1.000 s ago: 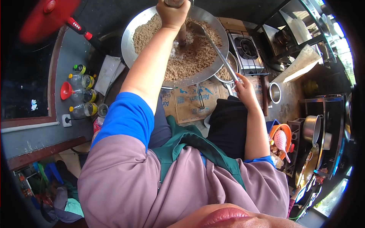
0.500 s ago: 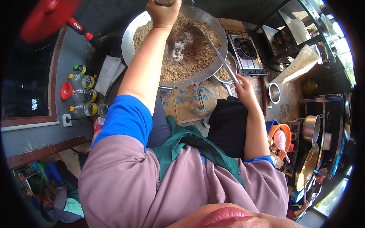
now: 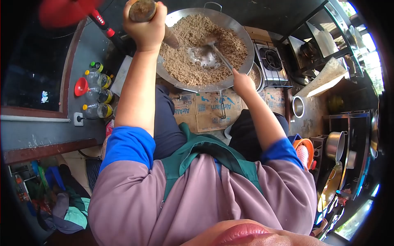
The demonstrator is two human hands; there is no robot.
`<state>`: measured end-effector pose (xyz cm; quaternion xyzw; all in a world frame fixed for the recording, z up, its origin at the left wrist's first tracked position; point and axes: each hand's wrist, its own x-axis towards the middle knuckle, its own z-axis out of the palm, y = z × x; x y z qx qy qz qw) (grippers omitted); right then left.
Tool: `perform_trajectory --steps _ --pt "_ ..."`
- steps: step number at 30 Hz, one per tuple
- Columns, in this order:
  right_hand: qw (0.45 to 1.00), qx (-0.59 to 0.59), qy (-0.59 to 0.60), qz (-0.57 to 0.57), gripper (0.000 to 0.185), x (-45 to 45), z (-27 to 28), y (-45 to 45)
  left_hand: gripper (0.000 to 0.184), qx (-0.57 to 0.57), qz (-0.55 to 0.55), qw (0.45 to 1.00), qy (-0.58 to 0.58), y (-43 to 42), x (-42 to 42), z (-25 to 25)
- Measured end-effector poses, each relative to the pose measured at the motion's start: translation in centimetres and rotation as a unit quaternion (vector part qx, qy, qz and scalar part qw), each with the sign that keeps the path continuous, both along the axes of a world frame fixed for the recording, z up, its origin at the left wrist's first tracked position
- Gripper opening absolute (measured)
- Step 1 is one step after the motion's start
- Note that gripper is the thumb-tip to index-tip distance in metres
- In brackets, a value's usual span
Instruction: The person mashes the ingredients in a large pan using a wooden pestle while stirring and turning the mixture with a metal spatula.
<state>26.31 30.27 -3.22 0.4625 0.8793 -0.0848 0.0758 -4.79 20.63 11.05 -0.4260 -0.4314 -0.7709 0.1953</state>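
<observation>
A wide metal wok (image 3: 245, 61) holds brown crumbly food (image 3: 186, 67), with a bare shiny patch near its middle. My left hand (image 3: 144, 30) is closed around a thick wooden pestle (image 3: 142, 10); its lower end slants over the left part of the food. My right hand (image 3: 243, 83) grips the handle of a long metal spatula (image 3: 223, 59), whose blurred blade is in the food right of centre.
A gas stove (image 3: 271, 59) and a smaller pan (image 3: 257, 76) stand right of the wok. Flattened cardboard (image 3: 209, 112) lies below it. Bottles (image 3: 98, 110), a red funnel (image 3: 81, 86) and a red fan (image 3: 67, 12) are at left. A metal pot (image 3: 298, 107) stands at right.
The pestle has moved left, away from the middle of the wok, with my left hand. My right hand has moved up and left with the spatula. The view has shifted slightly.
</observation>
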Motion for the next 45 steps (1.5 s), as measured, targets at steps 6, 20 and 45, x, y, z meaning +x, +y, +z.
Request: perform_trajectory --steps 6,20,45 --pt "0.999 -0.003 0.025 -0.032 0.046 -2.7 -0.6 2.1 0.016 -0.036 0.094 0.989 0.110 -8.3 0.1 -0.5" --pt "0.999 -0.023 -0.029 -0.028 0.056 -0.3 -1.7 -1.6 0.021 -0.026 -0.036 0.999 -0.019 -15.9 0.9 -4.5" --pt "0.973 -0.214 0.068 0.049 0.055 -2.8 -9.3 -0.8 0.048 -0.288 0.145 0.944 0.069 -28.5 11.9 -10.8"
